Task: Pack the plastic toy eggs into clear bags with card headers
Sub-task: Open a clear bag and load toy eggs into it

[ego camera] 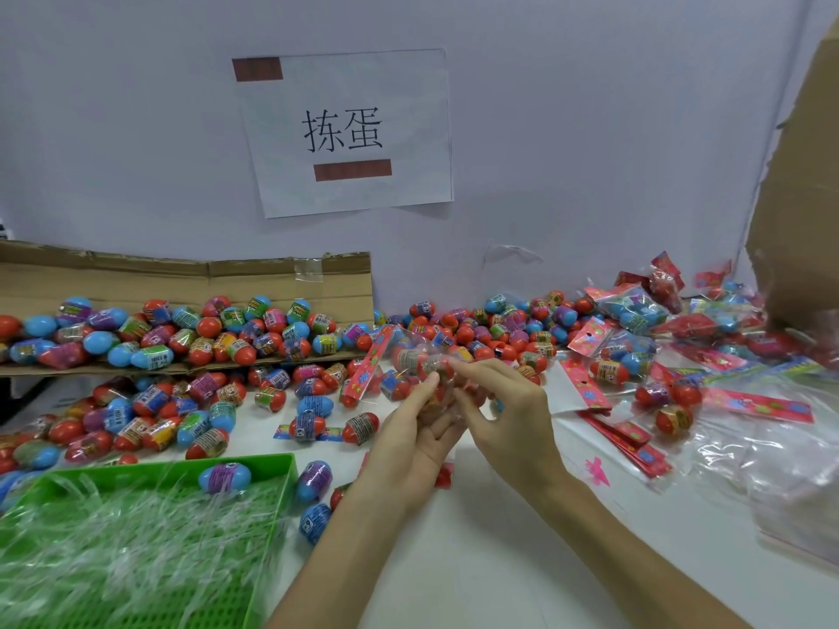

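Both hands meet at the centre of the view above a smooth white surface (499, 560). The left hand (404, 442) is palm up and cradles a crinkled clear bag (424, 351) from below, its fingers (422, 394) loosely curled against the film. The right hand (513, 415) pinches the same bag from 3 o'clock, its fingers (474, 369) narrow on the plastic. Motion blur hides the exact contact.

Several toy eggs (407, 360) sit inside the bag. A stiff red card header (370, 367), printed with blue and green flowers, runs along its edge at 9 o'clock.

Loose eggs (313, 404) lie scattered from 9 to 1 o'clock of the hands. They are glossy plastic ovals with red, blue or purple halves, each banded by a printed label too small to read. More of them fill a flattened corrugated cardboard flap (181, 274) at 10 o'clock.

At 7 o'clock a green plastic lattice tray (277, 465) holds shredded strips of clear film and one blue egg with a purple band (224, 476). Filled bags (633, 306) lie at 2 o'clock, and a flat stack of empty bags (629, 440) with red headers lies at 3 o'clock. A torn brown cardboard box (799, 197) stands at the right edge of the view.

On the wall at 12 o'clock a white paper sign (349, 84) reads "拣蛋". It is fixed with two strips of brownish-red tape (352, 170).
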Available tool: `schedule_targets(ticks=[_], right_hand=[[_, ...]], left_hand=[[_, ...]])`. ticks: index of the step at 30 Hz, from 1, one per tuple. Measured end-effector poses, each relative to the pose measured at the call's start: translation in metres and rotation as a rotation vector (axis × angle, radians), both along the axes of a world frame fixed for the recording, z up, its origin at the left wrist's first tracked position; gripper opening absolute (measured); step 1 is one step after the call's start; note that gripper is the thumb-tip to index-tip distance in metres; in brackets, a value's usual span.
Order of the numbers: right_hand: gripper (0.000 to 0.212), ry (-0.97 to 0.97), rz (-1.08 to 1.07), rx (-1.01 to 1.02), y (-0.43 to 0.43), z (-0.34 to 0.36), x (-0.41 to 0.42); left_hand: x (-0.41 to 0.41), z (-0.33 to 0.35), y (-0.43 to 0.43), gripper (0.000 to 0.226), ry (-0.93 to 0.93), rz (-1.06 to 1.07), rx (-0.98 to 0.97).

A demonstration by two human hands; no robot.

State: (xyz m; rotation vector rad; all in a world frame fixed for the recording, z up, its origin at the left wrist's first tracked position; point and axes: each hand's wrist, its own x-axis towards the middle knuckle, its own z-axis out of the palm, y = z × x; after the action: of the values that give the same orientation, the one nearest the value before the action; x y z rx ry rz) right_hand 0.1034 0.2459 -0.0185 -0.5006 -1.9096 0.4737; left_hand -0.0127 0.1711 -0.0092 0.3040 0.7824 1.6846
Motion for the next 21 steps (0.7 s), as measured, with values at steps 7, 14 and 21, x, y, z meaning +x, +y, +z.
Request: schedule_targets(ticks=[7,14,21], right_hand=[[0.038,-0.023,0.097,-0.026,-0.0029,-0.0046,-0.0040],[0.045,-0.141,0.150,-0.081,-0.0065,-0.0059,-0.0077],[0.045,-0.071,0.144,-0.070,-0.0073,-0.0012,-0.0052]], left_hand=[[-0.0049,0.0008,-0.0005,0.026,0.060,0.031,-0.041],[-0.0071,0.0045,-0.0015,0.023,0.103,0.045,-0.022],[-0.0100,-0.0035,0.0022,0.023,0.078,0.077,-0.052]])
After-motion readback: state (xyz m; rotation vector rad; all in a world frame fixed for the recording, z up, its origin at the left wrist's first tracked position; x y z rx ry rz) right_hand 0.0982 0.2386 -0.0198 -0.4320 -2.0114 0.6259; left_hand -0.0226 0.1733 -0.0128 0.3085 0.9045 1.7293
